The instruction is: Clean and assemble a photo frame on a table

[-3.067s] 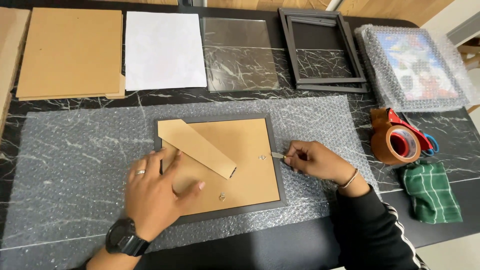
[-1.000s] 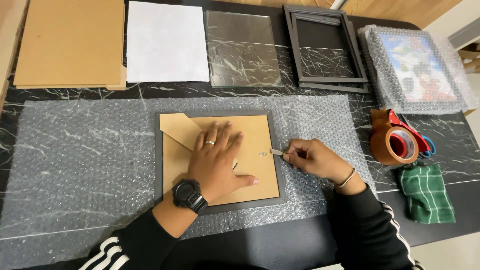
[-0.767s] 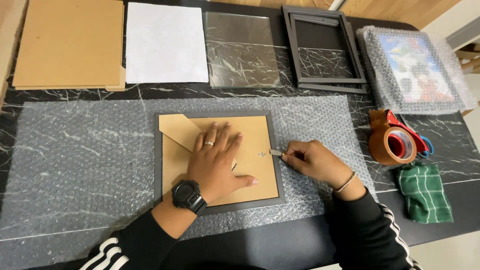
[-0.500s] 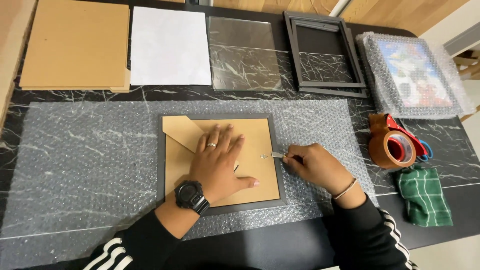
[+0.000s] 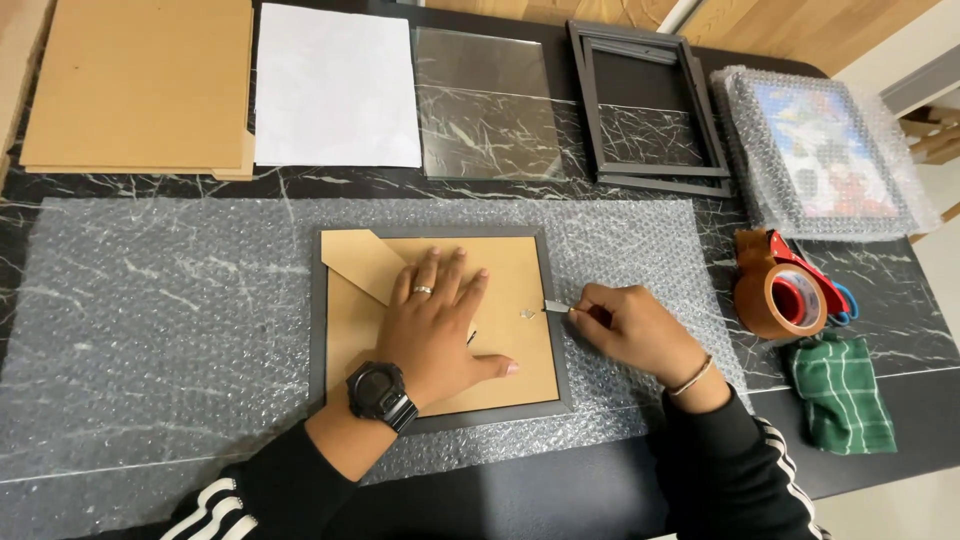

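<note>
Dark-framed picture frame (image 5: 440, 415) lying face down, brown fibreboard backing up, on bubble wrap (image 5: 160, 330).
Left hand (image 5: 440, 325) presses flat and spread upon the backing; right hand (image 5: 630, 330), just beside the frame's edge, pinches a small metal tool (image 5: 556, 307).

A black marble table (image 5: 900, 345) is carrying everything. A bubble wrap sheet (image 5: 170, 330) is lying across its middle. Along the far edge, brown boards (image 5: 140, 85), a white sheet (image 5: 335, 85), a glass pane (image 5: 485, 100), dark empty frames (image 5: 645, 110) and a bubble-wrapped picture (image 5: 820, 150) are sitting side by side. At the right, a tape dispenser (image 5: 775, 290) is resting just beyond a green cloth (image 5: 838, 395).
</note>
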